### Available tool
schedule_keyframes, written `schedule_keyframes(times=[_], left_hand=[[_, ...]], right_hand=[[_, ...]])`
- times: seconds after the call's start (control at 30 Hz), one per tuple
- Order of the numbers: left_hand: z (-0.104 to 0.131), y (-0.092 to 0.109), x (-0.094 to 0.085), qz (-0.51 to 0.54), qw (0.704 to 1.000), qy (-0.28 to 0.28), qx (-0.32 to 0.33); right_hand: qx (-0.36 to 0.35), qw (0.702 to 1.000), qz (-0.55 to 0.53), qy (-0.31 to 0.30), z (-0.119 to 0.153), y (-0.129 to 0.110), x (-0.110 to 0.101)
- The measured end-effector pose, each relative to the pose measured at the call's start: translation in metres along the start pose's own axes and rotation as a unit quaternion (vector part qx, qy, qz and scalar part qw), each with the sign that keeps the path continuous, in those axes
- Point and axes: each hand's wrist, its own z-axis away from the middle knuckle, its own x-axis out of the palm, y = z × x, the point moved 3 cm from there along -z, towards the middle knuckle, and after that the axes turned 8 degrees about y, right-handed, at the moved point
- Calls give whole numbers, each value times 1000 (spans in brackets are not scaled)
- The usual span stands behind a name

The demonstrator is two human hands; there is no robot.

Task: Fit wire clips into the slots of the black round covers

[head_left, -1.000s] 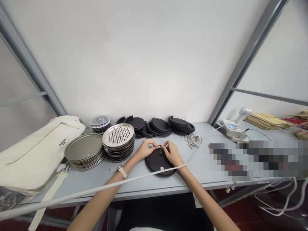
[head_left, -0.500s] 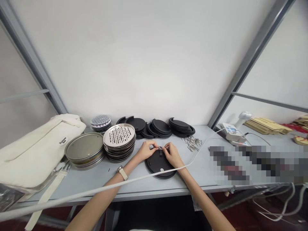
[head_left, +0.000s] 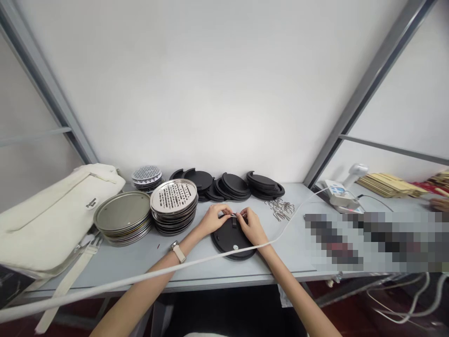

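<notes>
A round black disc (head_left: 227, 238) lies on the table in front of me, with a small raised tab and a white round sticker on its face. At its far edge my left hand (head_left: 215, 218) and my right hand (head_left: 251, 228) meet, thumbs and fingertips pinched on a small bent metal wire piece (head_left: 233, 216). My fingers partly cover this wire piece, so its full shape is hidden. More bent wire pieces (head_left: 279, 208) lie in a loose pile to the right of the disc.
Stacks of perforated metal discs (head_left: 173, 196) and plain metal discs (head_left: 122, 211) stand left. Black discs (head_left: 235, 184) lie along the wall. A white cable (head_left: 196, 260) crosses before my forearms. A white bag (head_left: 52, 215), a handheld scanner (head_left: 356, 173) and another person's hand (head_left: 440, 204) flank the area.
My hands keep almost the same pinch on the wire piece at the disc's edge. Another person's hand has come into view at the far right.
</notes>
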Motion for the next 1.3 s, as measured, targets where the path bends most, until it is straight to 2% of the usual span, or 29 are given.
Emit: schedule_keyframes(times=[0.23, 0.63, 1.3], left_hand=[[0, 1, 0, -19, 1000, -1, 10], [2, -3, 1, -26, 1000, 11, 14], [1, -5, 0, -50, 998, 0, 24]], right_hand=[[-15, 998, 37, 52, 2, -7, -4], [-20, 1000, 24, -1, 1, -10, -4], [-21, 999, 32, -16, 0, -9, -3]])
